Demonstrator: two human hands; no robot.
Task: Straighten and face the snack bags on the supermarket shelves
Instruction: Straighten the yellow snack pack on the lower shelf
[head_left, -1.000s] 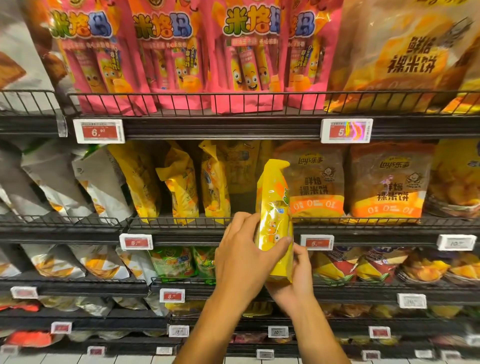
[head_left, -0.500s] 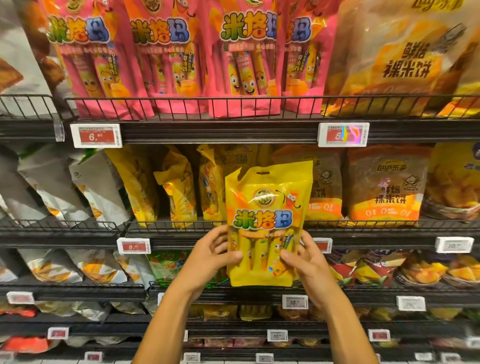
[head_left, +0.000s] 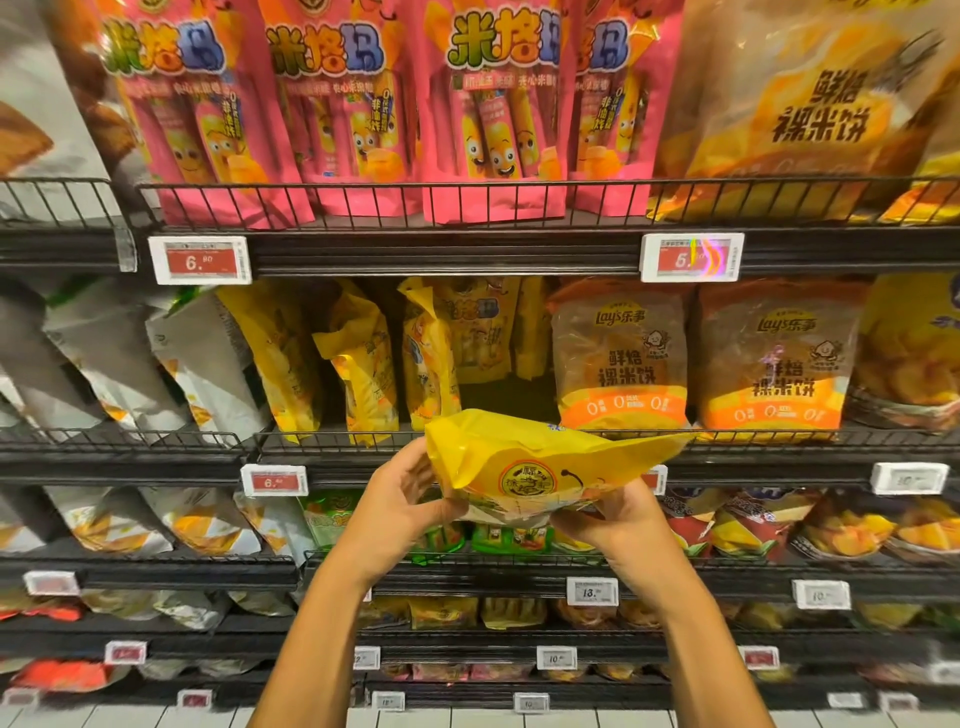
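Observation:
A yellow snack bag (head_left: 540, 462) lies tipped almost flat, its top leaning toward me, just in front of the second shelf's wire rail (head_left: 332, 439). My left hand (head_left: 402, 512) grips its left lower edge and my right hand (head_left: 613, 519) grips its right lower edge. Behind it on that shelf several more yellow bags (head_left: 358, 364) stand turned sideways and slumped, with a dark gap (head_left: 498, 400) between them and the orange Lay's bags (head_left: 621, 353).
Pink snack bags (head_left: 493, 104) fill the top shelf behind a wire rail. White and grey bags (head_left: 202, 358) lean at the left. Price tags (head_left: 200, 260) line the shelf edges. Lower shelves hold more bags (head_left: 852, 535); floor tiles show at the bottom.
The yellow bag went from edge-on, to upright and facing me, to tipped nearly flat with its top toward me. Both hands stayed on its lower part.

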